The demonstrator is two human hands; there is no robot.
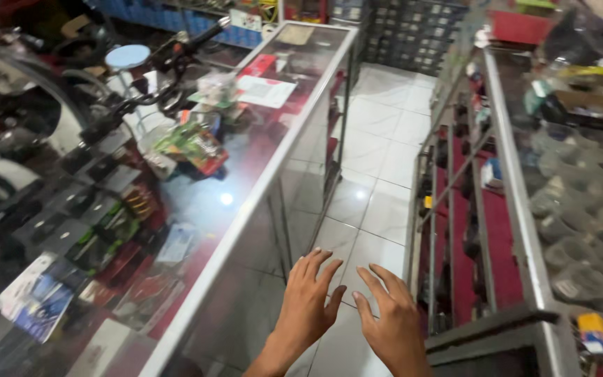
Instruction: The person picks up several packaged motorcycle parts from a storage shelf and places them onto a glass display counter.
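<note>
While fingers splay, both hands, left (310, 300) & right (390, 318), hover empty, side by side, above floor tiles (378, 209).

To your left runs a glass counter (273, 174) with packets (197, 143) and a paper (266, 91) on top, a motorbike (29, 119) beyond it. On your right stands a shelf (518, 195) of jars (574, 230). White floor tiles (385, 153) lie between them.
</note>
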